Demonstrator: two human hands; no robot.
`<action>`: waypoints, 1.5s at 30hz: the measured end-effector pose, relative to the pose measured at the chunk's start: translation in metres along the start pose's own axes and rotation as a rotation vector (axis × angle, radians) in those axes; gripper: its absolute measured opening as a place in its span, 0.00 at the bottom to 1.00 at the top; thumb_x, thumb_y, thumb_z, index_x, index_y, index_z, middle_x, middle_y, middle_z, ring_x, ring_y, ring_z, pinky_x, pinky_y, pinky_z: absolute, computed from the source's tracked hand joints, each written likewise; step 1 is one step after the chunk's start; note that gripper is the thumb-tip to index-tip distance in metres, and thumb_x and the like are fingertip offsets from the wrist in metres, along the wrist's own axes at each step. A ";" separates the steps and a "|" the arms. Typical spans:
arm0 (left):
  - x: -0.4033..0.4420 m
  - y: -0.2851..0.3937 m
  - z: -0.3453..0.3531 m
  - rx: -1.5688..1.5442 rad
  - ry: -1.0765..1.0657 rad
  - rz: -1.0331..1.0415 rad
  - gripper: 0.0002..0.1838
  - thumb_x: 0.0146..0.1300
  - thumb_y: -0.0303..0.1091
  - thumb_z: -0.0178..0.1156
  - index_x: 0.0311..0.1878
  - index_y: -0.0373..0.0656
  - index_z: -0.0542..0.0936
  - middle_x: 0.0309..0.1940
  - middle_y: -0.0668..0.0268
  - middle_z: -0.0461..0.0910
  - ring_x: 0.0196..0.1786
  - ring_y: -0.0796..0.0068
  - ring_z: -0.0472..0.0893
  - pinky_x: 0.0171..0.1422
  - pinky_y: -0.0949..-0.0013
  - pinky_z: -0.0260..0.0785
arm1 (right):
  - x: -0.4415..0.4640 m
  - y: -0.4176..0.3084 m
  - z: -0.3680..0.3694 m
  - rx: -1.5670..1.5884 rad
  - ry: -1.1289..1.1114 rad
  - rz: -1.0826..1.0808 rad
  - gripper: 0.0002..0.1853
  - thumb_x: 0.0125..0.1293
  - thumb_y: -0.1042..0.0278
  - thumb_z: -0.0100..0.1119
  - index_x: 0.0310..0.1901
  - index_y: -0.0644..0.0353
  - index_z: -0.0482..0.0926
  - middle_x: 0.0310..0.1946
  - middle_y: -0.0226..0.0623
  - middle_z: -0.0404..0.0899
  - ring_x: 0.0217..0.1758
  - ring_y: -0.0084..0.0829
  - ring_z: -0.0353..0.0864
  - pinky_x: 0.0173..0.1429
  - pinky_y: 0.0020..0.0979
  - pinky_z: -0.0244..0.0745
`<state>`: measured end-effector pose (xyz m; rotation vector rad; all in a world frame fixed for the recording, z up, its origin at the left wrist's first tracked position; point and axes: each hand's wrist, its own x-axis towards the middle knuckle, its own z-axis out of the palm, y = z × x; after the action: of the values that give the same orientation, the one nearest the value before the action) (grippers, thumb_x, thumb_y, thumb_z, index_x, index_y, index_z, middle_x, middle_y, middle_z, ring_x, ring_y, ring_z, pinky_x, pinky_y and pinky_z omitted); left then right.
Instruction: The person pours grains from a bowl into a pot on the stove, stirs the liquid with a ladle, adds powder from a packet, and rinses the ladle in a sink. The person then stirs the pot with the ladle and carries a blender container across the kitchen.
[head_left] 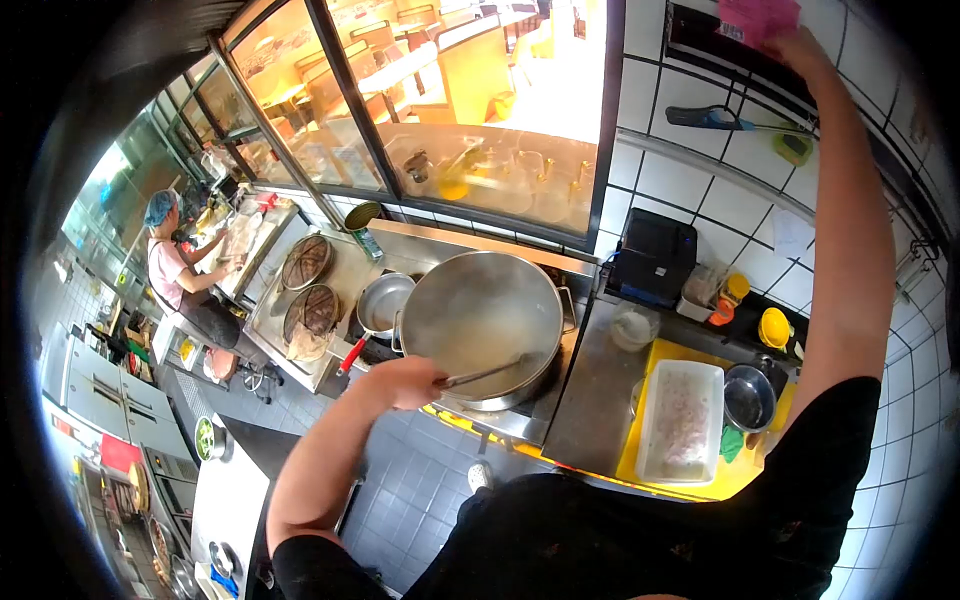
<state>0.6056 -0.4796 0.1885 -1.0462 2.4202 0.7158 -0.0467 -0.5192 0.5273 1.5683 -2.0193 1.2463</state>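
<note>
My left hand point(408, 383) is closed round the handle of a metal utensil point(485, 373), whose far end dips into a large steel pot point(482, 275) of cloudy, steaming liquid on the stove. High at the upper right, my right hand point(797, 48) reaches up to a pink packet or cloth point(757, 20) by a dark wall shelf; its fingers are partly hidden, but they appear wrapped on the pink thing. Left of the pot sits a smaller pan point(384, 303) with a red handle.
A white tub point(680, 422) stands on a yellow board point(632, 456) at the right, beside a metal bowl point(748, 398). A black machine point(654, 258) is against the tiles. Two round baskets point(312, 308) lie left of the stove. A co-worker point(172, 262) works at the far-left counter.
</note>
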 end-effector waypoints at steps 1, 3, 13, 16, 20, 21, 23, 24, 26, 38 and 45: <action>0.013 -0.013 0.019 0.068 0.148 0.130 0.15 0.64 0.32 0.57 0.53 0.42 0.81 0.34 0.47 0.84 0.37 0.44 0.85 0.43 0.50 0.78 | 0.002 0.003 0.000 0.039 0.015 0.011 0.22 0.63 0.52 0.65 0.50 0.62 0.84 0.40 0.38 0.85 0.44 0.32 0.81 0.52 0.34 0.73; 0.029 -0.004 0.034 -0.014 0.340 0.077 0.11 0.62 0.29 0.56 0.46 0.40 0.82 0.35 0.44 0.84 0.39 0.41 0.84 0.45 0.48 0.77 | 0.010 0.014 0.000 0.117 0.022 0.051 0.22 0.63 0.53 0.66 0.51 0.62 0.84 0.41 0.38 0.85 0.45 0.33 0.82 0.53 0.33 0.73; 0.042 -0.001 0.064 0.142 0.387 -0.399 0.12 0.69 0.30 0.50 0.49 0.33 0.76 0.42 0.45 0.86 0.48 0.48 0.87 0.52 0.54 0.81 | 0.082 0.098 -0.006 0.724 0.052 0.149 0.22 0.68 0.57 0.63 0.57 0.64 0.80 0.53 0.42 0.82 0.55 0.39 0.82 0.64 0.35 0.73; 0.022 -0.012 0.075 0.158 0.355 -0.414 0.13 0.67 0.29 0.53 0.51 0.32 0.76 0.42 0.44 0.85 0.48 0.48 0.87 0.52 0.53 0.81 | 0.053 0.065 -0.008 0.611 0.246 0.082 0.23 0.73 0.54 0.56 0.59 0.64 0.78 0.54 0.47 0.82 0.56 0.42 0.81 0.64 0.39 0.74; -0.003 -0.014 0.079 0.110 0.323 -0.354 0.14 0.62 0.28 0.55 0.48 0.29 0.77 0.39 0.42 0.85 0.47 0.46 0.86 0.52 0.50 0.80 | -0.016 -0.001 -0.018 0.037 0.500 -0.034 0.25 0.77 0.49 0.48 0.58 0.65 0.77 0.51 0.50 0.81 0.54 0.43 0.80 0.58 0.41 0.75; -0.007 -0.017 0.082 0.028 0.318 -0.344 0.14 0.61 0.27 0.55 0.48 0.29 0.77 0.38 0.41 0.84 0.48 0.45 0.85 0.54 0.49 0.78 | -0.027 -0.005 -0.026 0.096 0.388 -0.150 0.24 0.78 0.50 0.48 0.59 0.64 0.76 0.54 0.49 0.80 0.56 0.44 0.79 0.59 0.42 0.75; -0.024 0.003 0.064 -0.214 0.222 -0.380 0.12 0.61 0.24 0.52 0.46 0.29 0.77 0.34 0.42 0.84 0.34 0.48 0.87 0.37 0.51 0.81 | -0.065 -0.025 -0.044 0.227 0.161 -0.382 0.23 0.79 0.52 0.47 0.62 0.63 0.75 0.59 0.48 0.77 0.60 0.44 0.78 0.61 0.45 0.75; -0.029 0.012 0.058 -0.320 0.164 -0.392 0.11 0.61 0.23 0.51 0.45 0.29 0.77 0.32 0.43 0.84 0.29 0.50 0.87 0.30 0.53 0.80 | -0.079 -0.035 -0.043 0.428 0.120 -0.358 0.23 0.78 0.52 0.48 0.63 0.62 0.74 0.60 0.48 0.77 0.61 0.44 0.77 0.61 0.46 0.75; -0.031 0.020 0.061 -0.390 0.144 -0.353 0.11 0.63 0.23 0.50 0.43 0.28 0.77 0.29 0.45 0.83 0.23 0.53 0.85 0.24 0.56 0.77 | -0.102 -0.062 -0.037 0.832 0.044 -0.306 0.24 0.78 0.52 0.48 0.64 0.61 0.73 0.62 0.48 0.76 0.62 0.45 0.77 0.62 0.48 0.75; -0.020 0.066 0.074 -0.632 0.133 -0.282 0.08 0.70 0.31 0.50 0.39 0.36 0.73 0.19 0.61 0.74 0.16 0.70 0.76 0.18 0.65 0.70 | -0.227 -0.049 0.009 1.572 -0.007 0.016 0.23 0.78 0.56 0.50 0.69 0.59 0.68 0.65 0.43 0.74 0.64 0.43 0.77 0.62 0.49 0.79; -0.015 0.061 0.058 -0.600 -0.030 -0.241 0.13 0.71 0.35 0.53 0.53 0.42 0.78 0.23 0.70 0.71 0.18 0.80 0.73 0.18 0.72 0.68 | -0.286 -0.021 0.014 1.479 0.161 0.450 0.24 0.82 0.61 0.41 0.74 0.62 0.59 0.74 0.52 0.61 0.76 0.52 0.63 0.79 0.62 0.58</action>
<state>0.5784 -0.4010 0.1688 -1.4989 2.0370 1.3989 0.0794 -0.3485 0.3340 1.2283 -1.2188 3.3164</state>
